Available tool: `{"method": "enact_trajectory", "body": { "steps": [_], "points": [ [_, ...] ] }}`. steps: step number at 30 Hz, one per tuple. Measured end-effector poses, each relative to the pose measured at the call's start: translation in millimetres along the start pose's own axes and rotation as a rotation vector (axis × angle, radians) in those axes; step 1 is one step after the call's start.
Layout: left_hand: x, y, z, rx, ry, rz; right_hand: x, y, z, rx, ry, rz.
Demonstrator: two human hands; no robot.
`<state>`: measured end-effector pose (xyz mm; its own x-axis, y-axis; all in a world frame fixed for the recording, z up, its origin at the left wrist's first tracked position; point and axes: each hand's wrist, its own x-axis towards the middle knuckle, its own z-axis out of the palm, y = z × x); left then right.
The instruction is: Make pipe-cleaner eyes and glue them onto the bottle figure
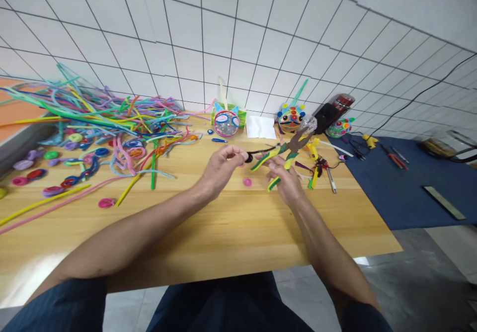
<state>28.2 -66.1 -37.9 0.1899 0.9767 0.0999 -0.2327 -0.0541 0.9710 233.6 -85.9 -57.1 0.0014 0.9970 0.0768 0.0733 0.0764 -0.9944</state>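
The left hand [222, 167] pinches a small black coil [249, 158], probably fuzzy wire, above the desk [231, 232]. The right hand [288, 184], loosely curled, holds pliers [293, 147] with spread handles. A pink coil [247, 182] lies on the desk between both hands.

- black coil [249, 158]: small, rounded, its loose strand stretching right toward the pliers
- pliers [293, 146]: yellow-and-green handles spread, dark head pointing forward-right
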Motion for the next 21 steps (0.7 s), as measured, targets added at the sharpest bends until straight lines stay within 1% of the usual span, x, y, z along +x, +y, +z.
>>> {"method": "enact_trajectory", "body": {
  "steps": [2,5,7,9,11,15,21],
  "points": [
    [8.6,2.5,-7.3,0.031,0.067,0.044,1.8,2.4,-12.2,-0.076,0.032,0.023],
    [15.0,4.5,-11.9,0.039,0.114,0.093,1.9,9.2,-24.4,-0.186,0.064,0.062],
    [16.4,4.5,-12.5,0.041,0.141,0.121,0.5,15.0,-28.3,-0.370,0.096,0.029],
    [17.4,4.2,-13.1,0.038,0.162,0.141,-1.6,20.6,-28.7,-0.572,0.118,-0.038],
    [18.6,3.9,-14.2,0.041,0.179,0.152,-3.5,25.1,-26.0,-0.692,0.109,-0.092],
    [20.3,1.2,-14.7,0.061,0.182,0.150,-3.9,30.9,-15.1,-0.756,0.052,-0.127],
    [15.7,-12.2,-6.8,0.070,0.104,0.057,-1.4,36.5,-2.2,-0.711,-0.047,-0.097]
  ]
}}
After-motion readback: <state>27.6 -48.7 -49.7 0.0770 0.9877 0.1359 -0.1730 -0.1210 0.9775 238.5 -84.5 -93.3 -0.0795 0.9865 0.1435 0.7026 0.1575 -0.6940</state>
